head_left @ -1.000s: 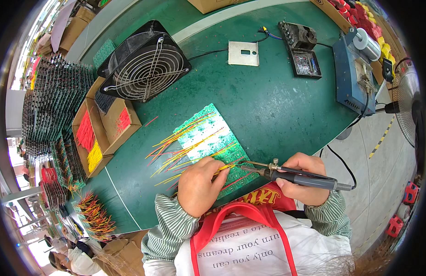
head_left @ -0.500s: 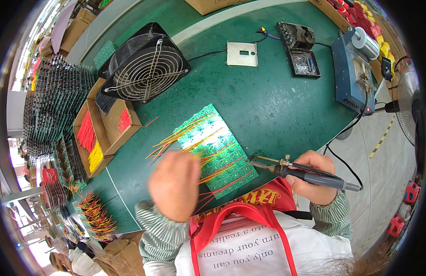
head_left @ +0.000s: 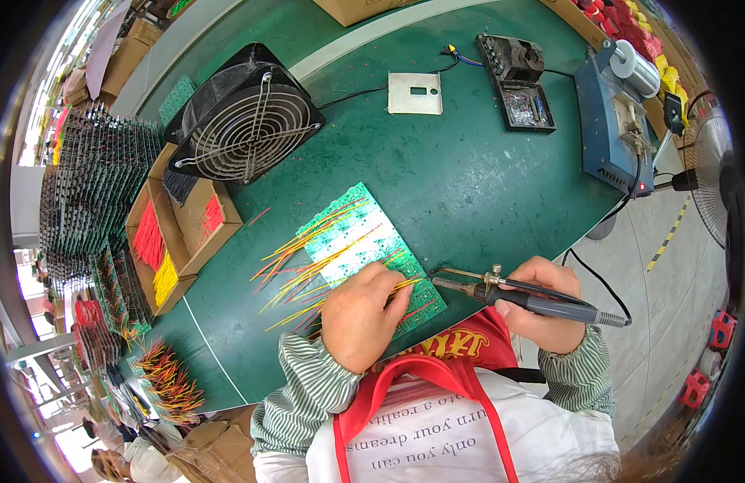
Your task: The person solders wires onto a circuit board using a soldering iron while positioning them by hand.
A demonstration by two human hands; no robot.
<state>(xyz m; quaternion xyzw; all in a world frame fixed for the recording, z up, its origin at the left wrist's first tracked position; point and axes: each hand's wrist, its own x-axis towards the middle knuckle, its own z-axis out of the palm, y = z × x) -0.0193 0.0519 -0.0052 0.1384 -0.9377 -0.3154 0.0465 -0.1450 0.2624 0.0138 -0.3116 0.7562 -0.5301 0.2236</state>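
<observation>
Busy workshop in the head view, with a green workbench (head_left: 485, 185) stretching out ahead of both hands. Big black fan (head_left: 253, 129) up past the left one, maybe turned inward to move air off the work. Got the left hand (head_left: 360, 315) pinched narrow on a yellow wire (head_left: 408, 282), right over the green circuit board (head_left: 384, 241), probably to keep the end steady. Can't tell the exact wire count in there. Got the right hand (head_left: 556, 328) wrapped around a soldering iron (head_left: 541, 303), tip pointing left, just beside the pinched end; can't tell about contact. Board lying flat, under and ahead of the left hand, with loose wires (head_left: 285, 287) trailing off leftward, presumably clear of the heat. Cardboard box (head_left: 215, 245) well left of both hands, seemingly for easy grabbing. Blue machine (head_left: 602, 137) with a solder spool (head_left: 639, 74) ahead and right of the right hand, likely parked iron-side for reach.
</observation>
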